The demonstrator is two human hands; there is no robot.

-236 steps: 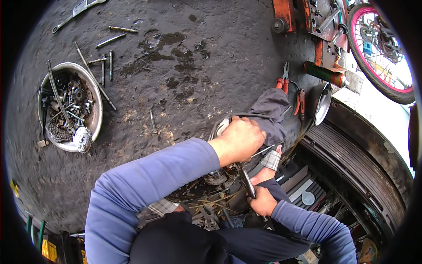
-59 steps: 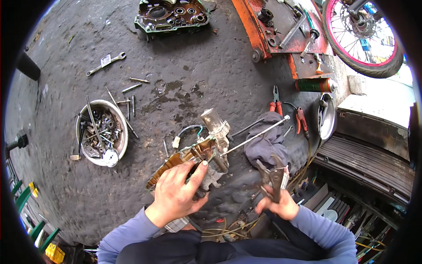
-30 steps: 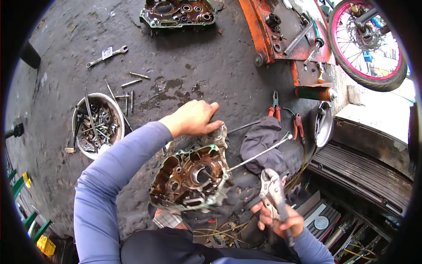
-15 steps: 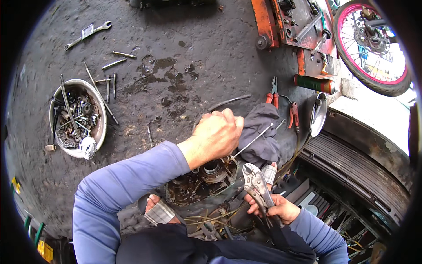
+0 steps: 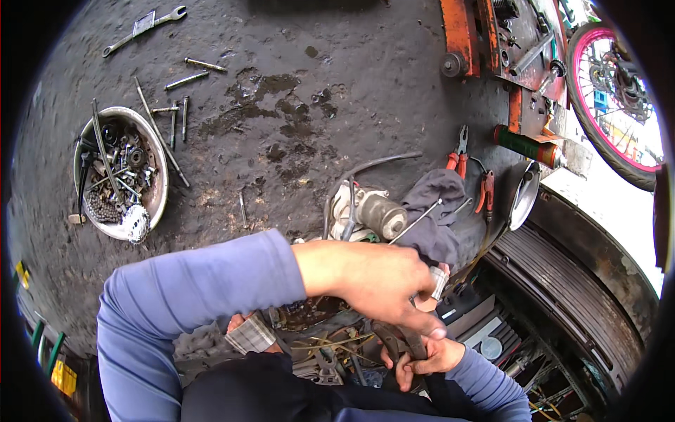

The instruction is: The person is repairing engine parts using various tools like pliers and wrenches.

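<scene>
My right hand holds a pair of locking pliers by the handles, low in front of me. My left hand reaches across and closes around the upper part of the pliers; their jaws are hidden behind its fingers. Below my left wrist an oily engine case lies between my feet, mostly covered by my arm and hand. Just beyond my left hand sit a grey metal cylinder and a thin metal rod, which leans near a dark cloth.
A metal bowl of bolts and small parts stands at left, with long bolts and a wrench nearby. Red-handled pliers, a spray can and an orange stand are at right. A tool drawer lies lower right.
My left hand has moved from above the engine case down and right onto the locking pliers. The pliers are lower and turned. The grey cylinder has come into sight.
</scene>
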